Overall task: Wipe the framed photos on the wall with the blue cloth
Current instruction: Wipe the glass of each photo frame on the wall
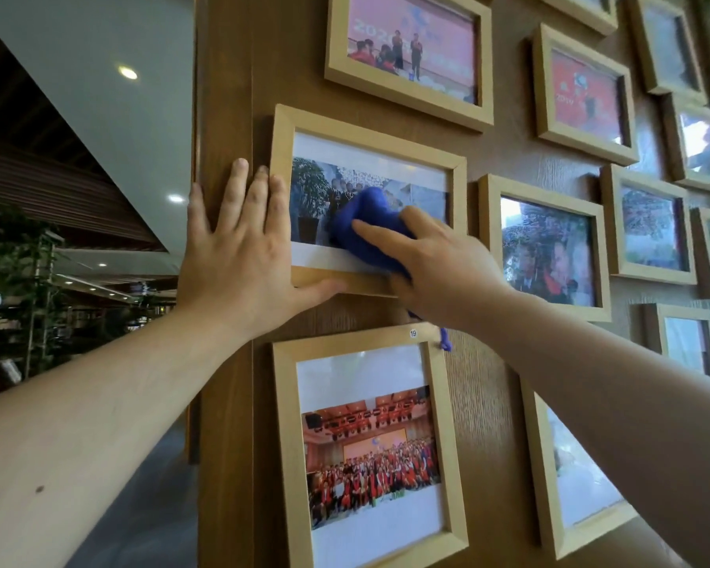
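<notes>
In the head view, a brown wood-grain wall (pixel 501 149) fills the centre and right of the picture, hung with many light wooden framed photos. Left of centre hangs the middle frame (pixel 369 137), slightly tilted, its photo showing people beside a plant. The left hand (pixel 242 256) lies flat, fingers spread, against the wall and the frame's left edge; its thumb runs along the frame's bottom rail, so its grip is apart and pressing rather than closed round anything. The right hand (pixel 439 272) comes in from the lower right and presses the blue cloth (pixel 365 227) against the glass in the lower right part of that frame, fingers clamped over the bunched fabric. A small tail of the cloth hangs below the wrist, near the top right corner of the lower frame (pixel 369 444), which holds a large group photo and carries a small round sticker marked 19 on its top rail. Above, the upper frame (pixel 406 51) shows a pink stage scene. At the far left of the picture, a ceiling with round lights (pixel 128 72) and some greenery are visible.
</notes>
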The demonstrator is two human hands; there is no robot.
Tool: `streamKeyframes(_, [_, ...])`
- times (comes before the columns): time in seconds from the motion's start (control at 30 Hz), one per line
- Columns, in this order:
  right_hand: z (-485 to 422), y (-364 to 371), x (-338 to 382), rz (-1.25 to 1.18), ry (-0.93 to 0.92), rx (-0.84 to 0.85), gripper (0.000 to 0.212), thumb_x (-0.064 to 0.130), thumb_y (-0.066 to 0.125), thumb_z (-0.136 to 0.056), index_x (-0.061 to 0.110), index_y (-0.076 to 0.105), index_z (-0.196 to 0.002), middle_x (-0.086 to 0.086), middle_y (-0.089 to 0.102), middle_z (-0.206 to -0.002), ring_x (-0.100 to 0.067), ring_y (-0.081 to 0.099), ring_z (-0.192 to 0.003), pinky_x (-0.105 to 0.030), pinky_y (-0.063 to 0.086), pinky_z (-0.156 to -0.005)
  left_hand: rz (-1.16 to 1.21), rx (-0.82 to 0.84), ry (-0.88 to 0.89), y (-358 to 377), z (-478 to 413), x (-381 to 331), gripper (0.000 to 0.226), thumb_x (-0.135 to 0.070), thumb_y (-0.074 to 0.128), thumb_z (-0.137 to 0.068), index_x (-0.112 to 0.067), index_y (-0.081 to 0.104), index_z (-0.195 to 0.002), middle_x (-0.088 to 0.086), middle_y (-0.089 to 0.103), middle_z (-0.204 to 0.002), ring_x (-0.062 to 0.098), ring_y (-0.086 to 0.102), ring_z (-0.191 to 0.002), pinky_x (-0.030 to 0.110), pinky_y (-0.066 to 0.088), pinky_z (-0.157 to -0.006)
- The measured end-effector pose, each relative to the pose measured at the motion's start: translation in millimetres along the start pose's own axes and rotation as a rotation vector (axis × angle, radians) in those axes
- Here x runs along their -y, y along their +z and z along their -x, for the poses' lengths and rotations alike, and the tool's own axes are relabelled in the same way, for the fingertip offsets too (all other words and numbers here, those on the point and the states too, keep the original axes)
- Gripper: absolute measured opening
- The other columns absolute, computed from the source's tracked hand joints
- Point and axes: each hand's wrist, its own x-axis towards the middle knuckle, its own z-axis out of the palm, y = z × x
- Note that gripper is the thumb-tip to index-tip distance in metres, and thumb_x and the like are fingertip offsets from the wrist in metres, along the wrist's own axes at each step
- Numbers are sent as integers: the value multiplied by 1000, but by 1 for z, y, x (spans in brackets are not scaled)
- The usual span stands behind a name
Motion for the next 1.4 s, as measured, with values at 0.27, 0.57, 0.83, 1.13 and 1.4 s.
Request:
streamKeyframes(0.27, [6,3,-7,46,-101,-23,48,31,42,-83,30,48,-131,-12,54,-110,-32,55,-94,-35,41,-56,10,24,10,-4,1,0,126,-95,18,-64,-2,13,-148,19,24,-158,30,8,-149,63,12,-115])
streamKeyframes(0.57, [73,4,-56,-41,336,-47,55,21,52,-86,28,37,-138,-10,49,-113,-18,43,-84,-32,34,-62,87,37,35,-6,1,6,123,-94,23,-65,-6,10,-150,19,12,-160,32,1,-149,62,5,-116])
streamKeyframes(0.83, [109,-4,-90,-78,553,-72,56,21,50,-87,33,35,-140,-6,48,-115,-19,45,-83,-33,41,-62,76,32,285,-12,3,-51,114,-90,13,-72,-8,6,-151,18,7,-161,31,-3,-149,59,5,-118])
streamKeyframes(1.13, [112,2,-161,-121,513,-114,57,23,53,-86,34,35,-140,-4,48,-113,-20,46,-77,-32,40,-59,41,94,334,0,-31,-156,110,-86,11,-75,-8,-1,-151,13,-2,-163,27,-11,-148,58,0,-118])
streamKeyframes(1.4, [103,29,-205,-142,415,-94,55,34,49,-89,36,31,-141,-3,47,-116,-19,49,-82,-29,38,-56,-66,128,336,22,-48,-214,112,-85,5,-70,-6,-1,-150,14,2,-163,29,-5,-149,58,1,-118])
